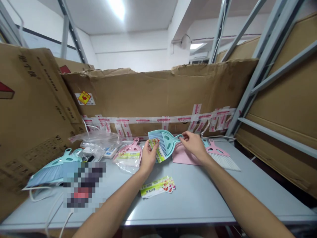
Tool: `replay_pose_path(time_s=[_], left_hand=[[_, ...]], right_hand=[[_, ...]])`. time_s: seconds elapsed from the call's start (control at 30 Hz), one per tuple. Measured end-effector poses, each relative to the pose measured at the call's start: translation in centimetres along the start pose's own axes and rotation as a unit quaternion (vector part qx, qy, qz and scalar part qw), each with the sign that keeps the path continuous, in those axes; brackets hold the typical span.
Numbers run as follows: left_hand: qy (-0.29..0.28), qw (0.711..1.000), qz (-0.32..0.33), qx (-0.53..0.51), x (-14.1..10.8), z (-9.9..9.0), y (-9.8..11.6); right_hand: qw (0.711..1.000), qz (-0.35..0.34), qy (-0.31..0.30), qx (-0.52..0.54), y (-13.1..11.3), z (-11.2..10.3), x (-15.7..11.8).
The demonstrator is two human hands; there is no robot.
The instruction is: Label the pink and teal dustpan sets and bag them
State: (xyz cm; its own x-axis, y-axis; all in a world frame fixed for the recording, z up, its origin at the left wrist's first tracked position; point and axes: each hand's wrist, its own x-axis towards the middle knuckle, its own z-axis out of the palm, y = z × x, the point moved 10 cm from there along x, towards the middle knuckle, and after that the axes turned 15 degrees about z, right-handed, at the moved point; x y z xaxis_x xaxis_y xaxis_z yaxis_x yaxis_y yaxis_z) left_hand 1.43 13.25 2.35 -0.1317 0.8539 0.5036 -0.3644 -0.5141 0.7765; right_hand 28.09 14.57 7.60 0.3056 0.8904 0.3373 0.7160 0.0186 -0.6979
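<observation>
Brown cardboard (148, 94) stands behind the grey worktop (195, 201), pink-printed tape running along its lower part, with metal rack posts (244, 104) at the sides and a white wall beyond. Over the worktop, near its middle, we hold up a teal brush-and-dustpan set (170, 141), tilted, its bristles to the left and its handle to the right. Our left hand (147, 157) has its fingers (157, 146) closed on the bristle end, together with a green-and-yellow label card (159, 155). Our right hand (194, 143) has its fingers pinched shut on the handle tip.

Below the set, nearer to us, lies a fanned stack of similar cards (158, 187). Just left of our left hand we see a pink set (128, 154) in clear plastic; farther left lie crumpled clear bags (99, 140) and more teal brushware (55, 169). A pink dustpan (182, 158) lies partly behind our right hand, and right of it a pink brush (221, 158) with white bristles.
</observation>
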Motion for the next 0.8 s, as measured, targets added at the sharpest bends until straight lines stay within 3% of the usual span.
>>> replay_pose_path(time_s=[0.2,0.33,0.43,0.53,0.6,0.73,0.8], left_hand=[[-0.024,0.999,-0.011,0.026,-0.1,0.4,1.1],[-0.027,0.997,0.024,0.073,0.5,-0.1,1.6],[-0.015,0.998,0.024,0.061,1.1,-0.7,1.2],[0.009,1.0,0.01,0.022,1.6,-1.5,0.6],[0.027,0.999,0.015,0.022,2.0,-2.2,0.6],[0.06,0.997,0.026,0.037,2.7,-3.7,1.0],[0.067,0.997,0.02,0.024,2.9,-4.0,0.8]], right_hand=[[0.997,0.044,0.001,-0.066,0.5,0.9,-0.2],[0.997,0.04,-0.005,-0.065,-0.1,1.0,-0.5],[0.999,0.036,-0.006,0.012,-0.2,0.5,-0.6],[0.98,0.08,-0.043,0.175,1.3,-0.4,0.2],[0.951,0.12,-0.056,0.28,3.1,-1.9,1.3],[0.893,0.137,-0.052,0.426,6.7,-7.9,4.5],[0.89,0.166,-0.055,0.422,9.1,-10.4,6.1]])
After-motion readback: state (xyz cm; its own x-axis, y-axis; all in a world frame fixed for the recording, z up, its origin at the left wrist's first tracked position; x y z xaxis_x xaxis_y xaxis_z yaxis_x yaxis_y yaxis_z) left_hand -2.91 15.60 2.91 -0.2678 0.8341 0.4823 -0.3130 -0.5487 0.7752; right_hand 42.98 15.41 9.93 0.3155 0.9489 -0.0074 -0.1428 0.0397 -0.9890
